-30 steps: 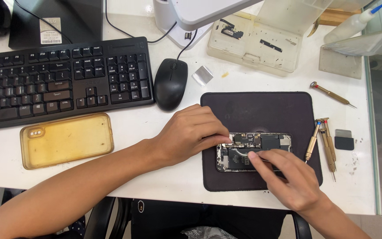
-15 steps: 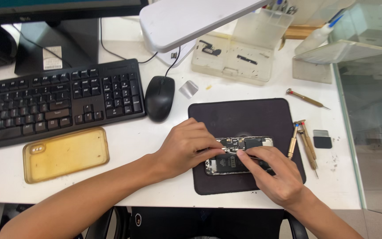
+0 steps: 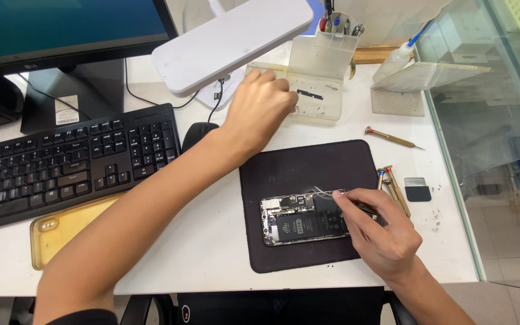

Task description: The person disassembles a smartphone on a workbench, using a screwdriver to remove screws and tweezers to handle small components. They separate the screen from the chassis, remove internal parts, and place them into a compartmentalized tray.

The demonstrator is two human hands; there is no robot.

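Left hand [image 3: 259, 108] has lifted to clear tray [image 3: 308, 96], seemingly touching; white desk [image 3: 212, 241]

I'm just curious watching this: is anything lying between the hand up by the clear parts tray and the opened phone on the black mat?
Nothing visible does. Between the left hand at the clear parts tray and the opened phone lies only bare black mat. The right hand rests on the phone's right end.

A black keyboard [image 3: 61, 165], a yellow phone case [image 3: 61, 232], a white lamp head [image 3: 230, 42] and loose screwdrivers [image 3: 392, 183] lie about the desk [image 3: 200, 253].
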